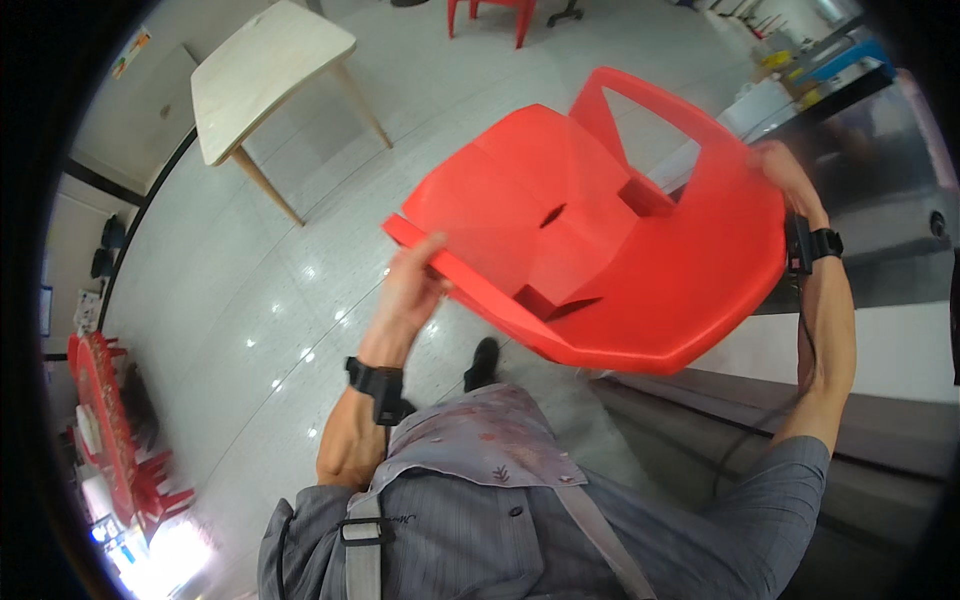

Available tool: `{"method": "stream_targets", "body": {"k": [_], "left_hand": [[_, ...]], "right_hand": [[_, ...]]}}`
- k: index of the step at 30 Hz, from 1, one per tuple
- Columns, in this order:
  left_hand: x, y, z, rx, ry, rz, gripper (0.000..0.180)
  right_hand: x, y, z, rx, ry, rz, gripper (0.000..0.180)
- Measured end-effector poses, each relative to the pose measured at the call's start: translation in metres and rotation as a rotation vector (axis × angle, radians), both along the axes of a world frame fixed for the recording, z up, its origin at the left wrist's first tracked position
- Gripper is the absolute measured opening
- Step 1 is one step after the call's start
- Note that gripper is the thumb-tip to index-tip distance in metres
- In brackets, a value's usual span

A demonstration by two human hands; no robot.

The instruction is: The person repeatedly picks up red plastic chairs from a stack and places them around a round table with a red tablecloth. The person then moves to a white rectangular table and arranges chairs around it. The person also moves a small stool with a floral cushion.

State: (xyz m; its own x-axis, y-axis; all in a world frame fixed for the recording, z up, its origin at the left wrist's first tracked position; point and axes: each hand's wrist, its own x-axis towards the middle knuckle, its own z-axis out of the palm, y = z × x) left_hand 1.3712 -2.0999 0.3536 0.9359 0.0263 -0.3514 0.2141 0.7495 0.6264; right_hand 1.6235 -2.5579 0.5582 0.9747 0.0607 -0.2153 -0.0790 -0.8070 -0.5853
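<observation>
A red plastic armchair (660, 290) is held up in front of me, tilted, some of it smeared by motion. My left hand (408, 285) is closed round the end of its left armrest, thumb on top. My right hand (790, 180) grips the chair's right edge, where the other armrest joins the broad panel; some of its fingers are hidden behind the plastic. Black devices are strapped to both my wrists. The chair's legs cannot be made out.
A pale wooden table (265, 75) stands at the far left on the shiny tiled floor (250, 320). To my right is a metal counter (880, 190) with blue and yellow items beyond it. A red table (100, 420) with red seats stands at the left rim.
</observation>
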Motion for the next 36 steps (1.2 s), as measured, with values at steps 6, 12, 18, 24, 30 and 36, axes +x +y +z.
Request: {"method": "stream_targets", "body": {"k": [6, 12, 18, 24, 30, 36], "left_hand": [[0.028, 0.067, 0.084, 0.038, -0.210, 0.295, 0.014], [-0.008, 0.140, 0.160, 0.064, -0.469, 0.573, 0.014], [-0.097, 0.222, 0.173, 0.119, -0.514, 0.804, 0.007], [-0.200, 0.239, 0.108, 0.252, -0.250, 0.969, 0.014], [-0.282, 0.231, -0.007, 0.264, 0.129, 1.149, 0.015], [-0.410, 0.205, -0.115, 0.288, 0.448, 1.398, 0.019]], "right_hand": [[0.005, 0.089, 0.147, 0.587, -0.074, 0.095, 0.026], [-0.050, 0.189, 0.235, 0.546, -0.338, 0.216, 0.050], [-0.084, 0.274, 0.217, 0.607, -0.414, 0.420, 0.045], [-0.043, 0.386, 0.089, 0.809, 0.045, 0.768, 0.022], [-0.068, 0.516, -0.121, 0.811, 0.036, 0.767, 0.019], [-0.179, 0.599, -0.307, 0.789, 0.291, 0.849, 0.012]]}}
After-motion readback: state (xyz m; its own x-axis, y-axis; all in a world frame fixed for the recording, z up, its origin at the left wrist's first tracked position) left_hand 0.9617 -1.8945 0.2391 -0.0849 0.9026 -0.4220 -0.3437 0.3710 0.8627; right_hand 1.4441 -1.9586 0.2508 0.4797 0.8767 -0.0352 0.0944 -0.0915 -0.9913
